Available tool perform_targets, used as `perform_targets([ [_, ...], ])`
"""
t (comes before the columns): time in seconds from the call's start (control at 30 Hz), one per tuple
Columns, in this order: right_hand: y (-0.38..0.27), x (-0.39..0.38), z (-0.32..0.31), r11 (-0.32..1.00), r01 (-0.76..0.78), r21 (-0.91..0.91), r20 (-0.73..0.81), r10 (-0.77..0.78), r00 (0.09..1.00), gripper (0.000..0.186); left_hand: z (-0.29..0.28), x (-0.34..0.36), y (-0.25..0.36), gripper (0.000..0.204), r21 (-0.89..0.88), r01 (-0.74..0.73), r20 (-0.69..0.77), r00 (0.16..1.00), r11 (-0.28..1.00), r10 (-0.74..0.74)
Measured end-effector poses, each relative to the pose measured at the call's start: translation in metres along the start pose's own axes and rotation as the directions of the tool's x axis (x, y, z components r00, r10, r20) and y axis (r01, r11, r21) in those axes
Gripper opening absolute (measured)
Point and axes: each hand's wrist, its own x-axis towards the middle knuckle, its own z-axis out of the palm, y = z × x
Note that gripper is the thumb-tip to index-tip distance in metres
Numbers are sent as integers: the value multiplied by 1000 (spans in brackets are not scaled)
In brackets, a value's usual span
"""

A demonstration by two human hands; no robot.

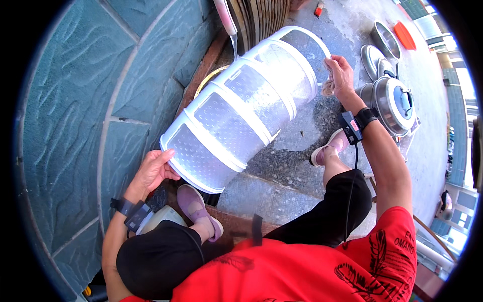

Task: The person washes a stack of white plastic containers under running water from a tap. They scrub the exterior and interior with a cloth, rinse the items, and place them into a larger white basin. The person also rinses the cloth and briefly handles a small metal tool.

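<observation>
A stacked food cover [236, 105] lies tilted across the space before me. It is a long silver cylinder of several tiers with white bands and dimpled, shiny walls. My left hand [153, 171] pinches its near lower rim, thumb on top. At the far end, my right hand [342, 75] is closed next to the white loop handle, holding a crumpled brownish cloth [328, 87]. Whether its fingers also grip the handle cannot be told. A pink-and-white tube [225, 16] comes down beside the far left of the cover, with what looks like water below it.
A blue-green stone wall [75, 100] rises close on the left. Behind the cover stand curved wooden slats [261, 20] and a yellow rim [209, 80]. At right are steel pots [395, 108], a lid [372, 61], a steel bowl [386, 39] and an orange tray [405, 35]. A step edge runs near my feet.
</observation>
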Motion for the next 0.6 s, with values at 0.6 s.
perform_targets([
  [0.6,-69,-62,119,645,530,-551,366,-384,848,27,-5,-21,-14,39,26,6,63,998,1000,-8],
])
